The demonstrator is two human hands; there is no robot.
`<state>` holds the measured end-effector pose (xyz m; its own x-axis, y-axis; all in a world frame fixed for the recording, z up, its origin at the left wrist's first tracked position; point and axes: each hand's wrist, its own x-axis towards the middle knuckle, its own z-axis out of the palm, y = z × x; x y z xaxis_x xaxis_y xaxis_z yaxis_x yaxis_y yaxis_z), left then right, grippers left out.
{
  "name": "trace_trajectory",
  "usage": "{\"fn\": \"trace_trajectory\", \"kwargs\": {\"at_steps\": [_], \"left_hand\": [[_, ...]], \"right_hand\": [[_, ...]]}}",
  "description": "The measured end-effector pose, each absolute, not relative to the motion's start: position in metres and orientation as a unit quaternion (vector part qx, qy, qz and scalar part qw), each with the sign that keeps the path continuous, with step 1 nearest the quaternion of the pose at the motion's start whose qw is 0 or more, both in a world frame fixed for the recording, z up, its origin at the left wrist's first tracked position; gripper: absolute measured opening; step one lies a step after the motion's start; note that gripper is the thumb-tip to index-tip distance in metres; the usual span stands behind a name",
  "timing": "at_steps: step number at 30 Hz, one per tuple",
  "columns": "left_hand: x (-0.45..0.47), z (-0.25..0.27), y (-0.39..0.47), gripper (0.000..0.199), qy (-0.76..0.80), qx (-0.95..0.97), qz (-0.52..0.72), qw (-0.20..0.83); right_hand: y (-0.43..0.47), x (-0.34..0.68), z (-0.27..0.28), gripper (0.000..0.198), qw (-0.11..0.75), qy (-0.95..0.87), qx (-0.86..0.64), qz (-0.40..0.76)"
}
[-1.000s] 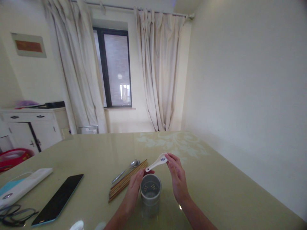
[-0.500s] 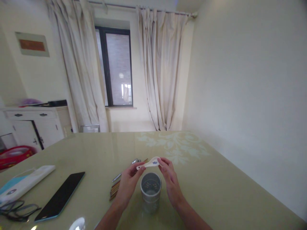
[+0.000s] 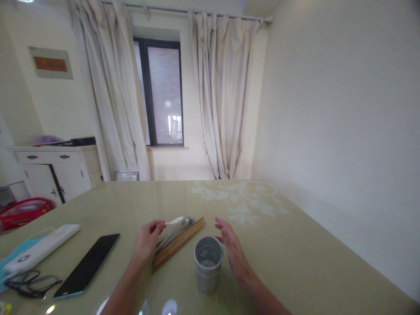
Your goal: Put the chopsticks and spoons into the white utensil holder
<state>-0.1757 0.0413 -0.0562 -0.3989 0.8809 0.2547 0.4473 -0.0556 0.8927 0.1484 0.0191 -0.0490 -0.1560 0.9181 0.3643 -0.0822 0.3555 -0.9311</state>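
My left hand (image 3: 148, 238) pinches the handle of a white soup spoon (image 3: 175, 221), its bowl pointing right, beside the metal spoons. Several brown chopsticks (image 3: 179, 243) lie side by side on the table, with metal spoons (image 3: 186, 222) along their far left edge. A grey utensil holder (image 3: 208, 264) stands upright just right of the chopsticks; small holes show in its bottom and nothing is inside. To its right hovers my right hand (image 3: 232, 249), fingers apart and holding nothing.
On the left of the glossy table (image 3: 295, 262) lie a black tablet-like device (image 3: 88, 264), eyeglasses (image 3: 31, 283) and a white power strip-like bar (image 3: 42, 249) over something blue. A wall (image 3: 344, 131) runs along the right side.
The soup spoon was held between both hands above the holder. My right hand has let go of it, and my left hand has carried it left, uncovering the chopsticks.
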Motion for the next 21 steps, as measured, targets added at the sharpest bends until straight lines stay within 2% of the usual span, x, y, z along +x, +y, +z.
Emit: {"fn": "trace_trajectory", "kwargs": {"at_steps": [5,15,21], "left_hand": [[-0.175,-0.062,0.043,0.059,0.673,0.532,0.48,0.183],[-0.179,-0.067,0.041,0.036,0.736,0.561,0.364,0.103],[-0.18,-0.066,0.039,0.03,0.749,0.579,0.315,0.07]], "right_hand": [[0.019,0.15,-0.049,0.066,0.548,-0.626,-0.344,0.435],[0.018,0.151,-0.049,0.069,0.526,-0.638,-0.351,0.44],[0.011,0.152,-0.039,0.074,0.509,-0.655,-0.341,0.442]]}}
